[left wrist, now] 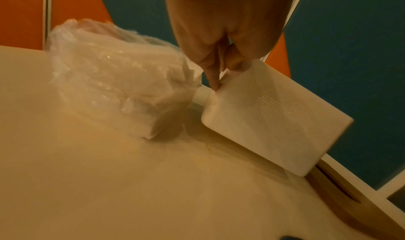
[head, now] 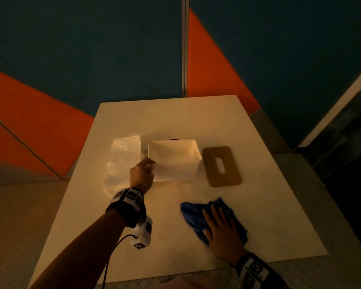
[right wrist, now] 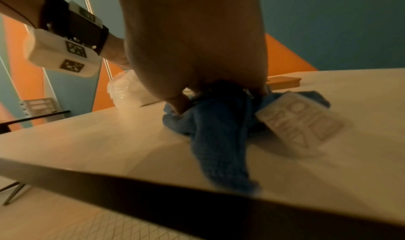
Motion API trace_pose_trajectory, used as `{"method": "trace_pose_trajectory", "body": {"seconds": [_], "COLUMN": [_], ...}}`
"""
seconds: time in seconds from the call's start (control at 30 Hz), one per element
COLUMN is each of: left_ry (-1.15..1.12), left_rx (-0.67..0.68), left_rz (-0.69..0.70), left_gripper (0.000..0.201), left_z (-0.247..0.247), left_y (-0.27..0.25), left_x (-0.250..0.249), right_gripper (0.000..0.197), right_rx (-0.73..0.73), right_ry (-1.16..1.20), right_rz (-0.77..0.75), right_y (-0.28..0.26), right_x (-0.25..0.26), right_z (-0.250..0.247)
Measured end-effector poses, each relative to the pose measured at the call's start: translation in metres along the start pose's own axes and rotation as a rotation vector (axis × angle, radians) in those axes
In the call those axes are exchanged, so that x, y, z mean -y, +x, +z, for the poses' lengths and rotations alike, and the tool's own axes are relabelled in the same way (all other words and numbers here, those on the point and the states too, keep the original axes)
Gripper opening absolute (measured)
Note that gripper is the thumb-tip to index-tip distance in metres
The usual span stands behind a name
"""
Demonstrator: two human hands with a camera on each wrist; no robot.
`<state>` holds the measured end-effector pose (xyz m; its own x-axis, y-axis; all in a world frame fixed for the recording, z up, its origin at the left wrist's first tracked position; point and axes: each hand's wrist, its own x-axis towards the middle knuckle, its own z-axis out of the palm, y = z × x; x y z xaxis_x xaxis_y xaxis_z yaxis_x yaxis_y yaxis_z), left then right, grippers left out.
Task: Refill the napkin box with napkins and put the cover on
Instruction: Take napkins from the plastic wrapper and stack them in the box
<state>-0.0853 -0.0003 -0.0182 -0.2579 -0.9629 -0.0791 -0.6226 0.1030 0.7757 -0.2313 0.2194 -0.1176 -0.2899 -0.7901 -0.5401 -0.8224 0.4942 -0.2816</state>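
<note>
The white napkin box stands mid-table, open, tipped up on one edge, and its inside looks bare. My left hand pinches the box at its near-left corner, and the fingers curl over the rim. Left of it lies a pack of white napkins in clear plastic. The wooden cover with a slot lies flat to the right of the box. My right hand lies flat, fingers spread, on a blue cloth near the front right.
The white table ends close in front of my right hand; its front edge shows in the right wrist view. A white label hangs off the cloth. Orange and teal wall panels stand behind the table.
</note>
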Motion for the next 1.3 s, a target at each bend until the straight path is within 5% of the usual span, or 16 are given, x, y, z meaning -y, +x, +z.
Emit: {"method": "trace_pose_trajectory", "body": {"seconds": [0.07,0.17,0.33,0.67,0.9,0.97,1.07,1.13,1.3], "left_ry": [0.002,0.049,0.113,0.122,0.243,0.496,0.752,0.704,0.468], "left_rx": [-0.006,0.009,0.017,-0.001,-0.062,-0.102,0.012,0.026,-0.131], "left_rz": [-0.008,0.002,0.036,0.077,0.297,0.226,0.0,-0.023,-0.011], "left_gripper": [0.025,0.023,0.019,0.016,0.061,0.062,0.051,0.028,0.019], "left_z": [0.003,0.011,0.018,0.023,0.004,-0.018,-0.044,-0.054,-0.071], "left_y": [0.0,0.001,0.004,0.01,-0.011,-0.019,-0.016,-0.01,-0.001], "left_x": [0.001,0.008,0.022,0.03,0.019,0.024,0.045,0.056,0.067], "right_gripper": [0.098,0.117,0.062,0.055,0.057,0.057,0.062,0.062,0.059], "right_rx": [-0.076,0.03,0.106,0.207,0.262,0.247,0.219,0.187,0.152], "right_ry": [-0.026,-0.051,-0.072,-0.151,-0.134,-0.086,-0.067,-0.042,-0.014], "right_rz": [-0.071,-0.083,-0.098,-0.139,-0.166,-0.208,-0.263,-0.309,-0.408], "right_y": [-0.003,-0.004,-0.006,-0.005,0.0,0.0,0.002,0.007,0.02], "right_x": [0.002,0.004,0.01,0.024,0.039,0.048,0.067,0.079,0.103], "right_z": [-0.008,-0.015,-0.048,-0.079,-0.106,-0.119,-0.139,-0.149,-0.165]}}
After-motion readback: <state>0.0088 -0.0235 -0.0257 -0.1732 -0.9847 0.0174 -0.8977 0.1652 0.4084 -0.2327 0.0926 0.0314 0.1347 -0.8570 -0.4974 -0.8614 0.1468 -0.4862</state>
